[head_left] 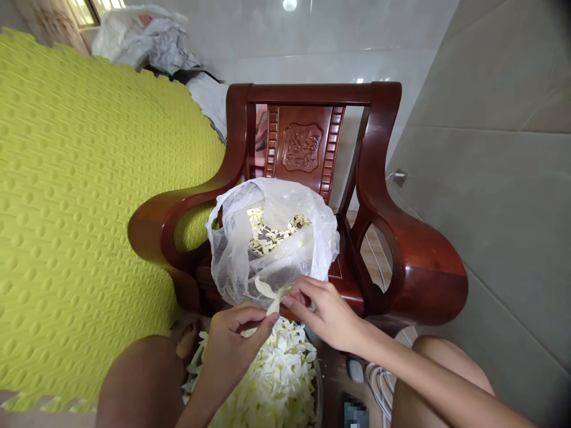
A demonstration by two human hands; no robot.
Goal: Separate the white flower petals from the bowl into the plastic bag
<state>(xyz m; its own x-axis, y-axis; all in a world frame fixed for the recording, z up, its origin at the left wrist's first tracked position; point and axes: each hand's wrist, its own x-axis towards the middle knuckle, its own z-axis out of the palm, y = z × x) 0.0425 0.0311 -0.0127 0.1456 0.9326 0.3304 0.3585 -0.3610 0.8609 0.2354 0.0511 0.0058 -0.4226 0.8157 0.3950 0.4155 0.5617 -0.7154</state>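
The left grip point(236, 339), thumb and finger pressed together, pinches one petal of a white flower point(266, 289); the right grip point(325, 312) pinches its other end. Between them, the flower's free petal points away and leftward, its long axis slanting. Beyond both grips sits a plastic bag point(232, 238); below, piled flowers point(285, 356).

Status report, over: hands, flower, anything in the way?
Left hand and right hand: both pinching one white flower. Held up, flower heap below, open plastic bag beyond. Nothing seen blocking either hand.
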